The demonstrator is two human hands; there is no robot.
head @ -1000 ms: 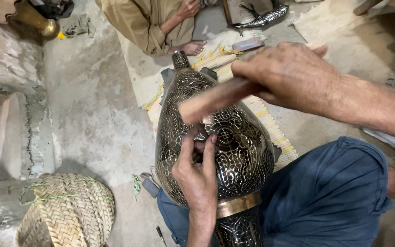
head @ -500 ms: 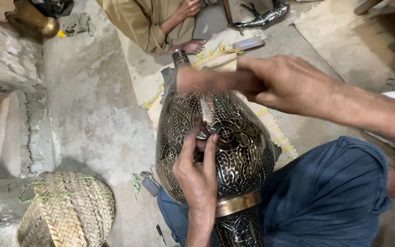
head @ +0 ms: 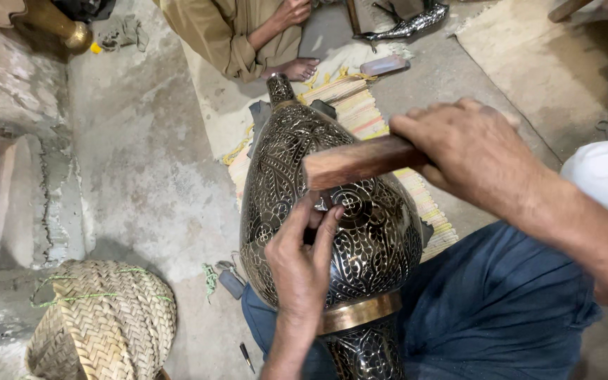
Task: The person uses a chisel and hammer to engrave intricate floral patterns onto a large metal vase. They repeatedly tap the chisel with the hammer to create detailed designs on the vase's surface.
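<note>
The right hand (head: pixel 469 151) is wrapped fully around one end of a brown rectangular wooden block (head: pixel 357 161), fingers curled over the top, with the free end of the block projecting to the left above the work. The left hand (head: pixel 302 264) is pinched closed, thumb and fingers drawn together on a small object pressed against the metal surface directly under the block's free end; the object is almost wholly covered by the fingers, and it appears to be a short punch or chisel, though that cannot be confirmed.

The workpiece is a large dark metal vase with bright engraved floral scrollwork (head: pixel 360 232). It lies tilted across the person's lap, its narrow neck pointing away and its wide belly nearest the hands. A plain brass-coloured band (head: pixel 357 314) rings it below the belly. The lap is covered in blue cloth (head: pixel 501 302).

Under the vase's far end lies a striped woven mat (head: pixel 360 105) on the grey concrete floor (head: pixel 135 162). A woven straw basket (head: pixel 103 320) stands at the lower left, well apart from the vase. A second person in a tan garment (head: pixel 219 32) sits at the top, bare foot near the vase's neck.
</note>
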